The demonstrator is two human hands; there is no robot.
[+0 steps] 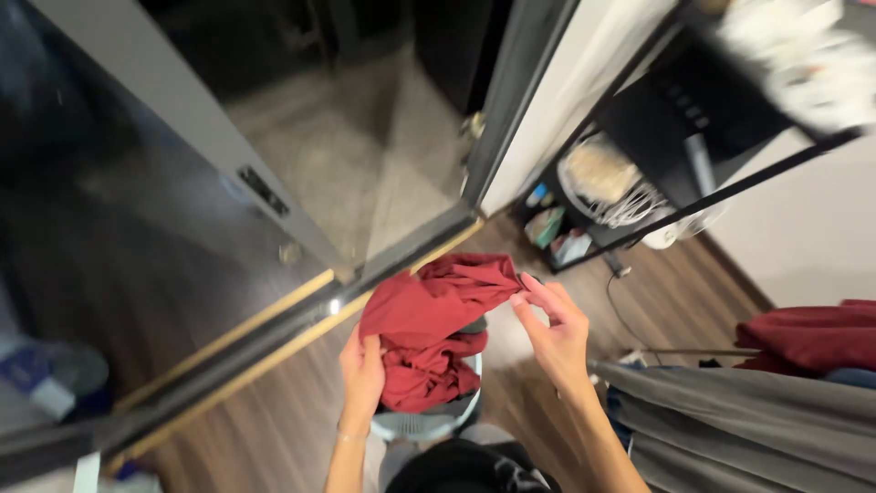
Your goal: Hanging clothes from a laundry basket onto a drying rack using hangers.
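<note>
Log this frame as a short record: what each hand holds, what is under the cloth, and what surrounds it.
left hand: left hand grips the lower left edge of the red garment
right hand: right hand pinches the garment's upper right edge with its fingers
below: pale laundry basket, the garment bunched over it
floor: wooden floor
left: sliding glass door with a track
right: grey cloth and dark red cloth hanging on a rack
back: black shelf unit holding small items

Both forearms are bare, with no sleeves reaching the wrists. The left hand (362, 376) and right hand (554, 336) wear no gloves. A thin bracelet (347, 436) circles the left wrist. Dark clothing (470, 467) shows below.
</note>
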